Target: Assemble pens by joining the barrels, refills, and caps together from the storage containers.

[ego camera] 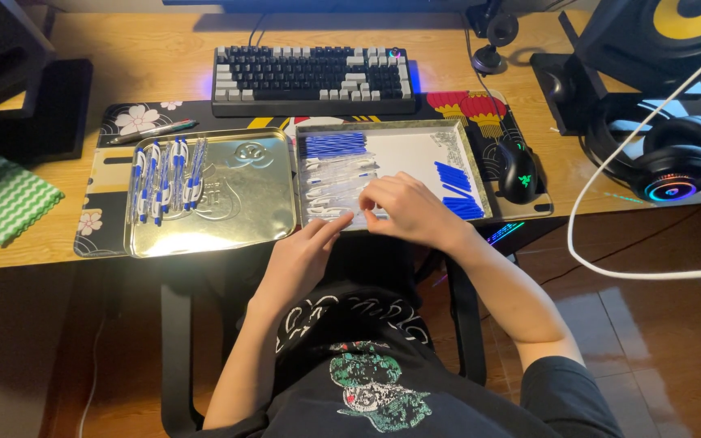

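Two metal trays lie side by side on the desk mat. The left tray [245, 203] holds several assembled blue-and-white pens [164, 178] at its left side. The right tray [468, 158] holds blue refills [333, 144] at its top left, clear pen barrels [336, 182] below them, and blue caps [454, 188] at the right. My left hand [302, 255] rests at the near edge of the right tray, fingertips touching a clear barrel. My right hand [406, 207] hovers over the tray's near part, fingers pinched on a small pen part.
A keyboard [314, 77] sits behind the trays. A lone pen [152, 130] lies on the mat at the left. A black mouse [518, 166] is right of the trays, a green wavy cloth [6, 199] at far left, headphones [679, 166] and a white cable [610, 170] at right.
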